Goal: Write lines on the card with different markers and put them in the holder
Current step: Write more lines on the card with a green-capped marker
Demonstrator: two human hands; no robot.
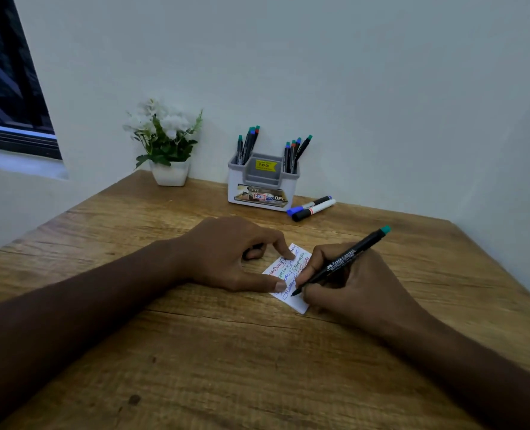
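A small white card (300, 305) with several coloured handwritten lines lies on the wooden table (226, 352). My left hand (232, 256) presses it with the index fingertip and thumb; its other fingers are curled under, with something dark between them that I cannot identify. My right hand (350, 290) grips a black marker with a green end (341, 262), uncapped, its tip touching the card's near part. The white and grey holder (262, 186) stands at the back against the wall, with several markers upright in its left (247, 145) and right (294, 153) compartments.
Two capped markers (312, 207), one blue and one white-bodied with a black cap, lie on the table just right of the holder. A white pot of white flowers (167, 144) stands at the back left. Walls close the back and right; a dark window (6, 88) is at left.
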